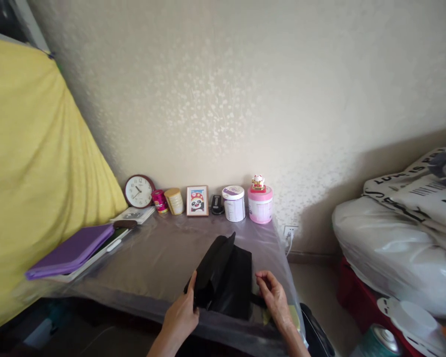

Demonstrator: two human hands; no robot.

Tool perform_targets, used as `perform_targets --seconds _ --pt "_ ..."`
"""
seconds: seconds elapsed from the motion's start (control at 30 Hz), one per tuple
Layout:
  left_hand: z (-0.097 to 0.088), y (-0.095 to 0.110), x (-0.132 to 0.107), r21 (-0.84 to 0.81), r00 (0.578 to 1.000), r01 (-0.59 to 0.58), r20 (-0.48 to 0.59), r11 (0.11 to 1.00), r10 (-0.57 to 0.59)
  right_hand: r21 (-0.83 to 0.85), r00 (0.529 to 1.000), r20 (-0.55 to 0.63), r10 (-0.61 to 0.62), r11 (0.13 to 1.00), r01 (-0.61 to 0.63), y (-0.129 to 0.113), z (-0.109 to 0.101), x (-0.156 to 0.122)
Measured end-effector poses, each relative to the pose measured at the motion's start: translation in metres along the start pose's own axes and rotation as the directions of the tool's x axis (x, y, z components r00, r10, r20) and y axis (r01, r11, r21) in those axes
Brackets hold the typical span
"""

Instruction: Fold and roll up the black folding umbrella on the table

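A black fabric bag (235,285) lies at the front of the plastic-covered table, its upper flap lifted and folded to the left. My left hand (184,310) grips the bag's left edge, with the thumb on top and the other fingers mostly hidden beneath. Just right of the bag is my right hand (274,296), its fingers curled and its thumb and forefinger tips close together. A short black strap (259,300) runs from the bag's right side to under this hand. Whether the fingers hold anything is too small to make out.
Along the wall stand a round clock (139,191), a picture frame (197,201), a white tub (234,204) and a pink tub (260,206) bearing a figurine. A purple folder (72,248) lies left, near a yellow curtain (40,148). A bulky plastic-wrapped bundle (382,248) sits right.
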State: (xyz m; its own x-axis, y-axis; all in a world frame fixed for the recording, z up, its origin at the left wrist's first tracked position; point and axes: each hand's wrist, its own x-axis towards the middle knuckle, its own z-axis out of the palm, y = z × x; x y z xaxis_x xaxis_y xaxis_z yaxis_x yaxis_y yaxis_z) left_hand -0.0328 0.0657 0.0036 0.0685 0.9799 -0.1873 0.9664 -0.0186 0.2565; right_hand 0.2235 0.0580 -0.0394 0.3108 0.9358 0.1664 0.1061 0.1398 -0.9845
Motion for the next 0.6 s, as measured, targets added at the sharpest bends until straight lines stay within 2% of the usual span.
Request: perform_targets --seconds 0.13,0.23,0.3,0.43,0.5,0.53,0.6 --pt "-0.002 -0.006 0.007 -0.26 1.0 -0.01 0.005 0.965 0.011 0.017 1.0 0.002 -0.005 1.0 0.005 -0.004 0.0 -0.001" --pt "-0.007 -0.005 0.004 -0.52 0.998 0.044 0.067 0.853 -0.01 0.078 1.0 -0.022 -0.001 0.997 0.002 -0.003 0.0 -0.001" --pt "-0.012 0.0 -0.002 -0.605 0.994 0.061 0.11 0.794 0.008 0.136 0.997 -0.079 0.016 0.991 -0.005 -0.003 -0.002 0.0" --pt "-0.026 0.014 -0.018 -0.652 0.983 -0.025 0.122 0.757 0.138 0.233 0.976 -0.216 0.034 0.972 0.017 -0.005 -0.008 0.0" --pt "-0.033 0.02 -0.024 -0.623 0.984 -0.049 0.102 0.78 0.144 0.238 0.971 -0.237 0.016 0.97 0.042 -0.007 -0.01 -0.001" --pt "-0.037 0.022 -0.026 -0.593 0.988 -0.067 0.071 0.803 0.135 0.232 0.971 -0.239 0.008 0.971 0.049 -0.007 -0.011 -0.001" --pt "-0.042 0.026 -0.029 -0.355 0.989 -0.13 -0.109 0.926 0.098 0.22 0.973 -0.23 -0.006 0.974 0.058 -0.006 -0.012 -0.001"
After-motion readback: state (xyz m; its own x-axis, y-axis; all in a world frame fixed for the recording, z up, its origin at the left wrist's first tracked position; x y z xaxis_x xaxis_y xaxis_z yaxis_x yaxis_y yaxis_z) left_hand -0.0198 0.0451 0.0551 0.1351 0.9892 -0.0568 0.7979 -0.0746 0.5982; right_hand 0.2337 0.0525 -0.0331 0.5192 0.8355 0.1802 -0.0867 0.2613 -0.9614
